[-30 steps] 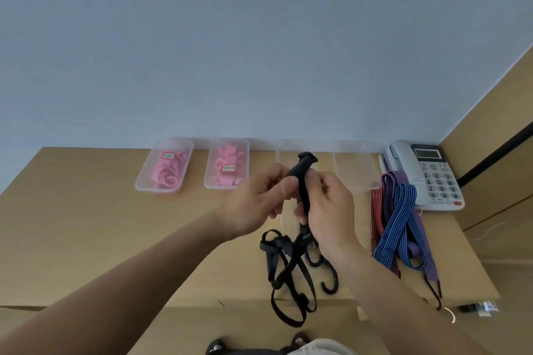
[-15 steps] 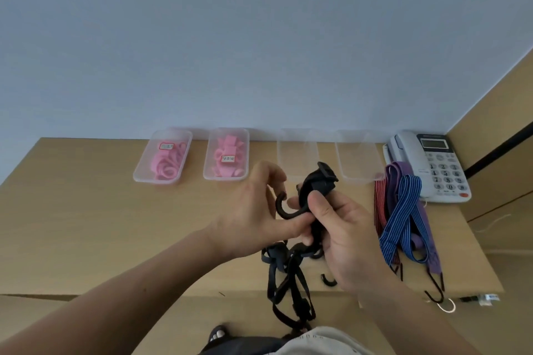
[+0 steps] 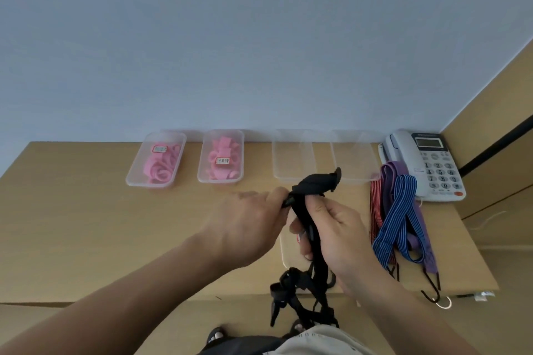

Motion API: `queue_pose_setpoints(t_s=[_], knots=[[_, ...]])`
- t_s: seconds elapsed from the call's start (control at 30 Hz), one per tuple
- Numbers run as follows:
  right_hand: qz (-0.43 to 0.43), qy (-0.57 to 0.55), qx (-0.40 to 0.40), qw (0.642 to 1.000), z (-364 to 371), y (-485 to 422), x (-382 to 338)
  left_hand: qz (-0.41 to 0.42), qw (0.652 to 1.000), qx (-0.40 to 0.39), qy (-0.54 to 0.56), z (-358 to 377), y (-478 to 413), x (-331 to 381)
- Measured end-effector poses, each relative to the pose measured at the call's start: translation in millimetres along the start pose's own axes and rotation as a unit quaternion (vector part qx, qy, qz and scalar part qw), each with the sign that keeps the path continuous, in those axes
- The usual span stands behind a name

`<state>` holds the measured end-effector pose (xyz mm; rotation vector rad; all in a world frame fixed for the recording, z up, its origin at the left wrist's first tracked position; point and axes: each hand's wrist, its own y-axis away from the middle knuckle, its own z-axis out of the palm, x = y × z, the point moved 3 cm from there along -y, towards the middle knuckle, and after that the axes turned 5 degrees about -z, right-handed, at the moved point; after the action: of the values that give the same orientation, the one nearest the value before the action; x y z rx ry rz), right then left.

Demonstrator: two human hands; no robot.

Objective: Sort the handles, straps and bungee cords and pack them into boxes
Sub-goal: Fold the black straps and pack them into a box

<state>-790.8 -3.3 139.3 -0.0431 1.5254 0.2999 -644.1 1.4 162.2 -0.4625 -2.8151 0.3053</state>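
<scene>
Both hands hold a tangled black webbing strap [image 3: 315,183] above the wooden bench [image 3: 86,225]. The left hand [image 3: 248,228] pinches one end, and the right hand [image 3: 340,236] curls round the middle. Striped bungee cords [image 3: 401,216] lie beside a white telephone [image 3: 429,161]. Clear plastic boxes of pink pieces [image 3: 139,170] stand at the back.

Both bare forearms are being held out in front of the body, angled in toward each other. The left hand [image 3: 248,228] is being held with its back upward, its fingertips being pinched on the black strap [image 3: 315,181]. The right hand [image 3: 340,239] is being held just beside it, its fingers being curled round the same strap and its thumb being pressed against it.
</scene>
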Motion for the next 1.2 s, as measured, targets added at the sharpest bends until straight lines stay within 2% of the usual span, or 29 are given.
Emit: queue_pose_setpoints(t_s=[0.13,0.23,0.3,0.37,0.4,0.47,0.53,0.6,0.8,0.87,0.93,1.0,1.1,1.2], knots=[[0.029,-0.099,-0.052,0.993,6,0,-2,0.052,0.994,0.033,-0.085,4,1,-5],[0.046,-0.117,-0.022,0.992,7,-5,-1,0.078,0.987,0.071,-0.121,10,2,-6],[0.033,-0.104,0.012,0.994,5,-8,0,0.057,0.994,0.053,-0.078,14,3,-5],[0.013,-0.093,0.025,0.995,4,-8,-1,-0.022,0.996,-0.011,0.088,12,2,-7],[0.006,-0.098,0.026,0.995,3,-9,-1,-0.078,0.972,-0.057,0.212,13,3,-10],[0.002,-0.115,0.022,0.993,1,-9,0,-0.158,0.869,-0.139,0.447,11,5,-12],[0.001,-0.104,0.015,0.994,1,-10,0,-0.172,0.81,-0.148,0.541,4,3,-15],[-0.003,-0.082,0.008,0.997,2,-10,0,-0.166,0.787,-0.146,0.576,-2,0,-13],[-0.025,-0.042,0.008,0.999,5,-11,-4,-0.181,0.761,-0.139,0.607,1,-3,-13],[-0.014,-0.038,-0.007,0.999,9,-11,-6,-0.163,0.772,-0.103,0.605,-1,-5,-15],[0.01,-0.024,-0.011,1.0,13,-11,-6,-0.152,0.809,-0.061,0.565,-4,-7,-15],[0.031,-0.017,0.012,0.999,15,-11,-6,-0.145,0.868,-0.011,0.475,-6,-8,-16],[0.039,-0.022,0.041,0.998,13,-12,-8,-0.095,0.952,0.065,0.282,-10,-7,-19],[0.039,-0.04,0.035,0.998,12,-11,-11,-0.018,0.979,0.133,0.156,-14,-7,-20]])
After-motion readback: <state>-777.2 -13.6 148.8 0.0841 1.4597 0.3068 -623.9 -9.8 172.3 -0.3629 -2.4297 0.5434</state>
